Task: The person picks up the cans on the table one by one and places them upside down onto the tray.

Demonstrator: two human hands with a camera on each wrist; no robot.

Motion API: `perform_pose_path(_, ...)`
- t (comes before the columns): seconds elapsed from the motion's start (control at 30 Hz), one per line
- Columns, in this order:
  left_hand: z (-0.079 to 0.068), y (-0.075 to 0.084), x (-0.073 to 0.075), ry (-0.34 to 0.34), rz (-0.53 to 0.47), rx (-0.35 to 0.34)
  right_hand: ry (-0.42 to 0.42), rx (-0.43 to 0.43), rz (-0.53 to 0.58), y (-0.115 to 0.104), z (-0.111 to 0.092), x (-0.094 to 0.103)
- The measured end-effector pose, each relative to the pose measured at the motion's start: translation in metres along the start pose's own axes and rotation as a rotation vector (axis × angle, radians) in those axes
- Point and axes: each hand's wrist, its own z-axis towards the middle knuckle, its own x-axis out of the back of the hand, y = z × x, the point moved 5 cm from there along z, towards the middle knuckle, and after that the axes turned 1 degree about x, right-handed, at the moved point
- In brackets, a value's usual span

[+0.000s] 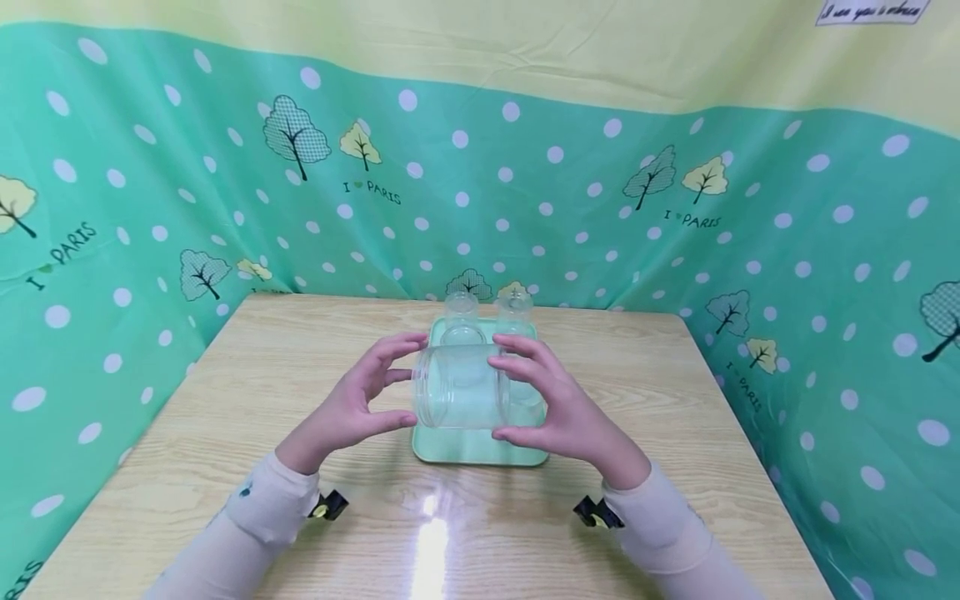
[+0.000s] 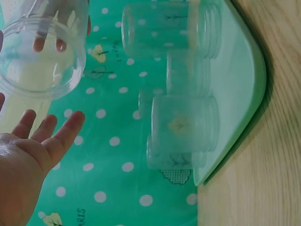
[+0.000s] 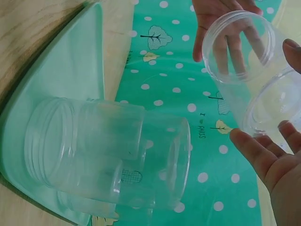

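Observation:
A clear plastic jar (image 1: 465, 387) lies sideways in the air above a pale green tray (image 1: 480, 450), its threaded mouth toward the left. The right hand (image 1: 551, 400) holds its base end between thumb and fingers, as the right wrist view also shows. Spread fingers of the left hand (image 1: 363, 396) surround the mouth end; in the left wrist view this hand (image 2: 33, 160) appears apart from the rim. Several similar clear jars, among them one large jar (image 3: 108, 150), stand upside down on the tray, threaded ends down. Some are hidden behind the held jar.
The tray sits on a wood-grain table (image 1: 247, 400), nearer its back edge. A green and yellow patterned curtain (image 1: 480, 183) hangs behind the table and along both sides. Bright light reflects from the table (image 1: 431, 550) near the front.

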Motion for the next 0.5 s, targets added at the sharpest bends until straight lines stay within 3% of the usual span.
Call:
perform_pose_path(0.27,-0.001,0.002,0.019,0.039,0.011,-0.023,-0.068,-0.025,-0.123,0.002,0.01,0.004)
perform_pose_path(0.5,-0.002,0.001,0.027,0.055,0.088,0.072,-0.108,-0.052,-0.159,0.004,0.02,0.003)
